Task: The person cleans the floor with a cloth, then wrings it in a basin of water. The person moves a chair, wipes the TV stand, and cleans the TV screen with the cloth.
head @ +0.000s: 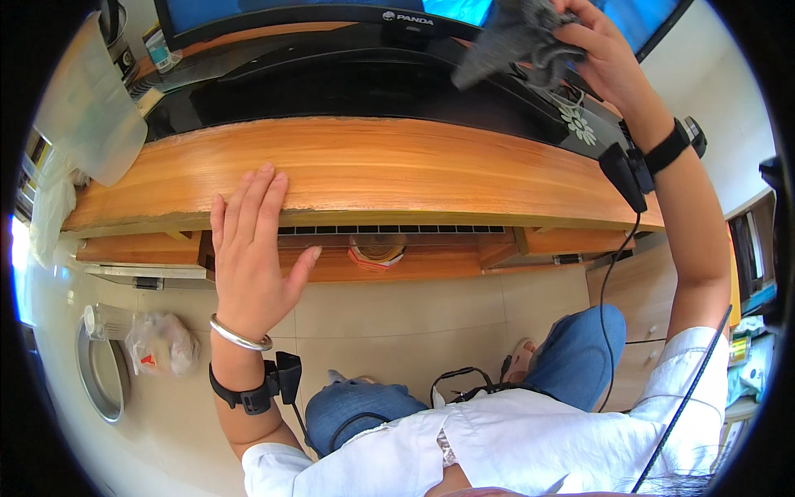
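My right hand (599, 53) is raised at the top right, its fingers closed on a grey cloth (522, 46). The cloth hangs before the lower edge of a television (348, 18) and above the black glossy surface (298, 87) at its foot; whether it touches either I cannot tell. My left hand (254, 239) lies with spread thumb on the front edge of a wooden TV cabinet (385, 164), fingertips on its top, nothing held. A silver bangle is on the left wrist, and a black strapped device sits on each forearm.
A translucent plastic container (93, 105) stands at the cabinet's left end. White cables (568, 99) lie behind right. A round item (377, 248) sits on the lower shelf. On the floor at left are a metal basin (102, 379), a plastic bag (163, 345) and a clear ribbed container (112, 321).
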Action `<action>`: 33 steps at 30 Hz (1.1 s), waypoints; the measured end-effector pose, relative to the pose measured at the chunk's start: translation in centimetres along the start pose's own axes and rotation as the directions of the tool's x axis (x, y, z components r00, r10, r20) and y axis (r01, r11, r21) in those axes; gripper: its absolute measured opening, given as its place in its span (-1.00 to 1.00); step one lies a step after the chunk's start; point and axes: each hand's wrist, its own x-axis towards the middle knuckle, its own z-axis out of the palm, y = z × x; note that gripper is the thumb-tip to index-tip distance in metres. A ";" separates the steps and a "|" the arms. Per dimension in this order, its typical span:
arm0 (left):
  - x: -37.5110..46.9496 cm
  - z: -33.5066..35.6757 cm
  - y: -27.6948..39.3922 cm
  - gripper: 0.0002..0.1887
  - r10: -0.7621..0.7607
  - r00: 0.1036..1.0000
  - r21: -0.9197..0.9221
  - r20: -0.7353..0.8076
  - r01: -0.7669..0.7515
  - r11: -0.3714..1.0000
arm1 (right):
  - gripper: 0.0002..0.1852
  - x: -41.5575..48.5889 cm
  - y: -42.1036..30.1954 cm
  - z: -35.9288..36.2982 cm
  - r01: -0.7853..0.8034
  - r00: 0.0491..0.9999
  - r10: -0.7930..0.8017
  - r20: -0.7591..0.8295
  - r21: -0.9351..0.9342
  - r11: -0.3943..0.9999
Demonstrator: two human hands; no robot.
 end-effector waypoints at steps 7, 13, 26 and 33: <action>0.1 -0.2 0.1 -0.19 -0.001 1.000 -0.003 0.005 0.001 1.000 | -0.75 1.0 0.8 1.5 -0.041 0.999 0.039 -0.011 -0.265 0.963; 0.1 -0.3 0.1 -0.19 0.004 1.000 0.011 0.006 -0.004 1.000 | -0.37 -3.1 3.7 0.4 0.115 0.975 0.054 0.215 -0.698 0.707; 0.2 -0.5 0.3 -0.21 0.008 1.000 0.023 0.000 -0.008 1.000 | -0.51 -7.2 3.3 -4.6 0.094 0.942 0.228 0.247 -0.844 0.528; -0.1 -0.3 0.1 -0.23 0.000 1.000 0.020 -0.007 0.000 1.000 | -0.45 2.0 8.4 -0.4 0.459 0.881 -0.029 0.472 -0.839 0.291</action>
